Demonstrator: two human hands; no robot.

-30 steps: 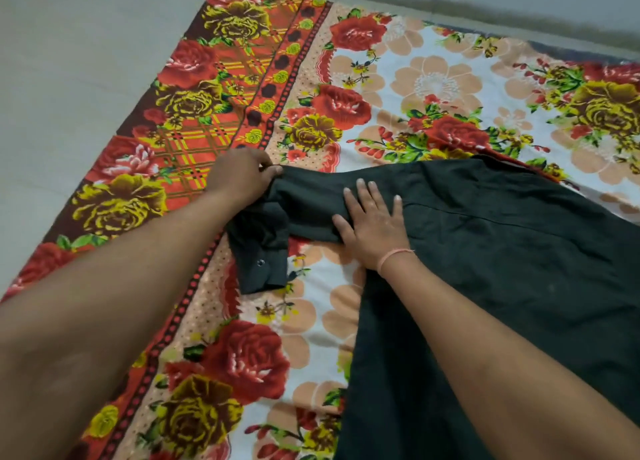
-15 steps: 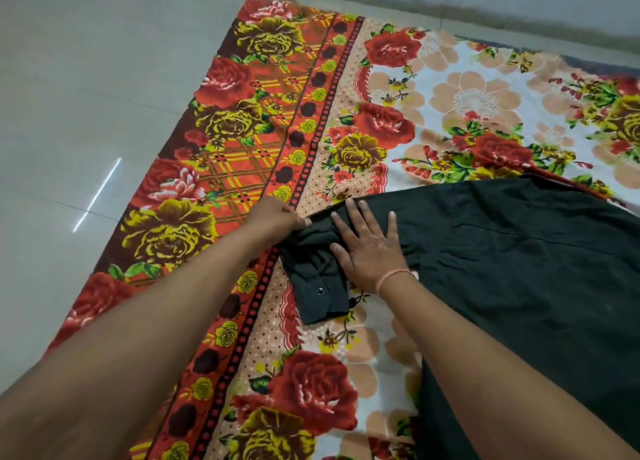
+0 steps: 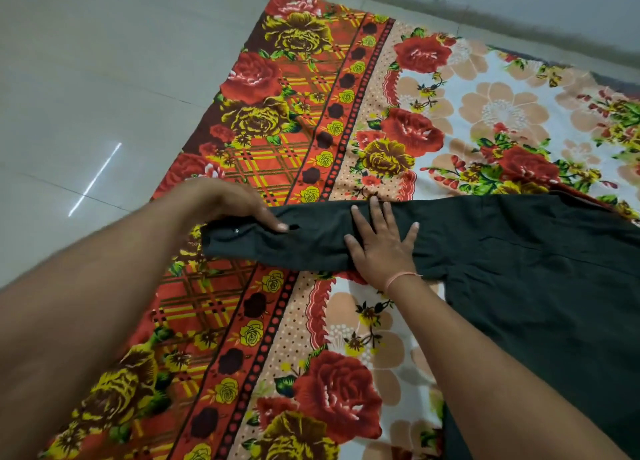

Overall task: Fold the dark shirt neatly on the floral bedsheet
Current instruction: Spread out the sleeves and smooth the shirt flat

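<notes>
Dark fabric, body: the dark green-black cotton shirt [image 3: 540,286] lies flat on the sheet, filling the frame from 3 to 5 o'clock, its lower part running out of view at the bottom edge.
Floral ground: the red, yellow and peach floral bedsheet [image 3: 332,383] is spread on the floor under everything, its plaid-and-rose border running from 7 o'clock up to 12 o'clock.
Right hand: the right hand [image 3: 382,248] lies palm down near the centre, fingers spread apart and flat, pressing the sleeve where it meets the shirt body; nothing is gripped.
Wristband: a thin pink thread band [image 3: 398,279] circles the right wrist.
Sleeve: the long dark sleeve [image 3: 311,238] stretches straight out toward 9 o'clock across the sheet border, lying flat.
Cuff: the buttoned cuff end [image 3: 228,234] lies at the sleeve's far left tip, a small pale button showing on it.
Left hand: the left hand [image 3: 235,203] lies on the sleeve's upper edge just right of the cuff, fingers together and laid along the cloth; whether the thumb pinches beneath cannot be told.
Floor: pale glossy floor tiles [image 3: 104,96] fill the frame from 9 to 11 o'clock, with one bright streak of reflected light.
Wall: a pale wall base [image 3: 519,2] runs along the sheet's far edge at 1 o'clock.
</notes>
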